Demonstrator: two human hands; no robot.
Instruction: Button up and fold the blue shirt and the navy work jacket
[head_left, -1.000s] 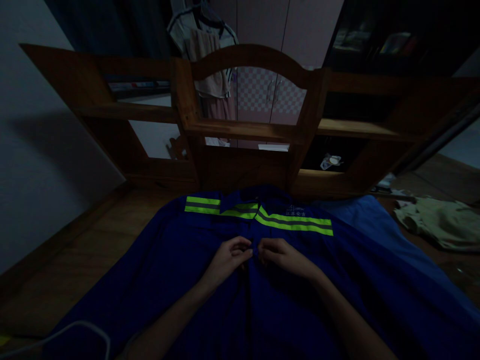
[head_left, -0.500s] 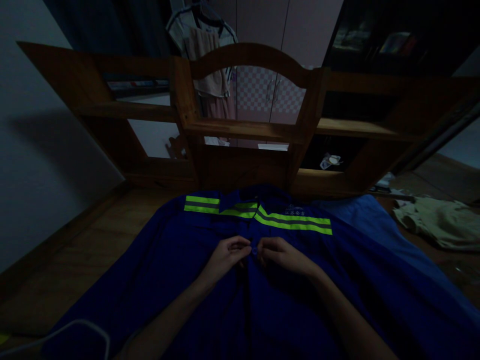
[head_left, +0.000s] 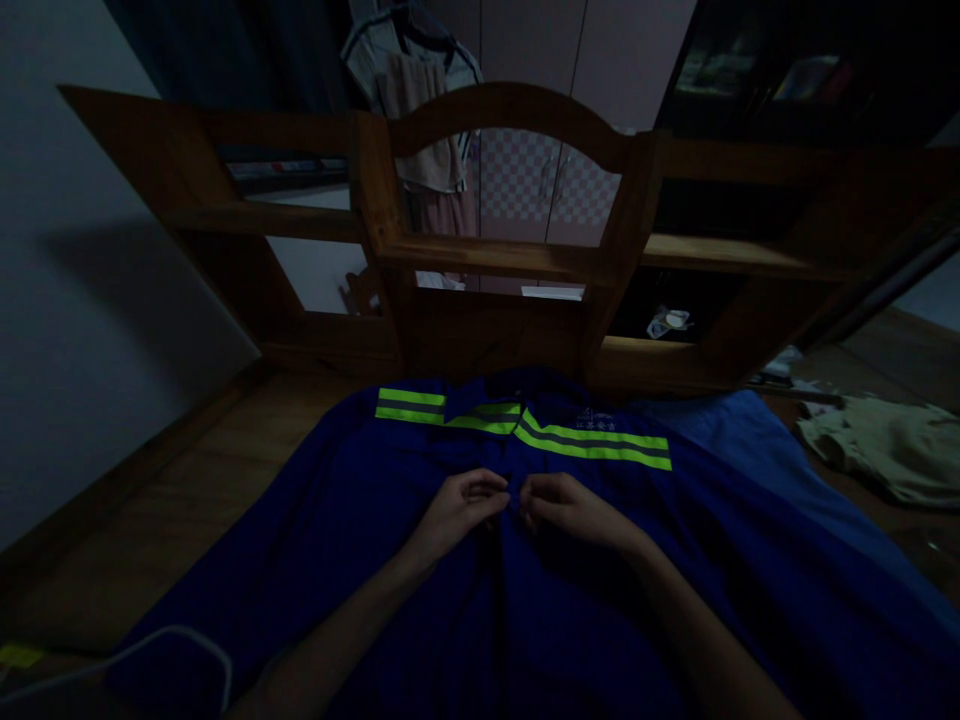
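A dark blue work shirt (head_left: 360, 540) with yellow-green reflective stripes (head_left: 592, 440) across the chest lies spread flat on a wooden surface, collar away from me. My left hand (head_left: 459, 505) and my right hand (head_left: 564, 508) meet at the shirt's front placket just below the stripes. Both hands have their fingers curled and pinched on the fabric edges there. A small button seems to sit between the fingertips, but the dim light hides it.
A wooden headboard with shelves (head_left: 495, 260) stands right behind the shirt. A crumpled beige cloth (head_left: 877, 450) lies at the right. A white cable (head_left: 150, 650) loops at the bottom left. A grey wall (head_left: 82, 330) runs along the left. Clothes hang on a hanger (head_left: 420, 110) beyond.
Both hands stay pinched at the placket with only small finger shifts. The view has shifted slightly.
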